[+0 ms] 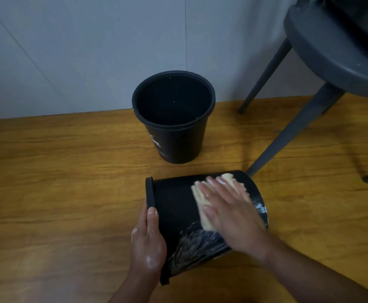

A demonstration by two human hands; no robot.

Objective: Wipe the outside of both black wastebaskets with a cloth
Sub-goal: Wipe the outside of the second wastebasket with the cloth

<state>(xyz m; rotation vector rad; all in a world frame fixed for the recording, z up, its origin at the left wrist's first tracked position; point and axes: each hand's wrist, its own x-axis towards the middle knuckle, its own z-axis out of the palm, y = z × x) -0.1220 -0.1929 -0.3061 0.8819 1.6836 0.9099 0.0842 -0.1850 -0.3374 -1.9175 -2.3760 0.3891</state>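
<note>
One black wastebasket (174,202) lies on its side on the wooden floor, rim to the left, base to the right. My left hand (148,243) grips its rim, thumb over the edge. My right hand (231,211) lies flat on a pale yellow cloth (200,197) pressed against the basket's upper side. Wet streaks show on the wall of the basket below the cloth. A second black wastebasket (178,138) stands upright farther back near the wall, with a white print on its front.
A dark grey chair (323,51) stands at the right, its legs reaching the floor close to the lying basket's base. A grey wall (69,51) runs along the back. Wooden floor (58,182) stretches to the left.
</note>
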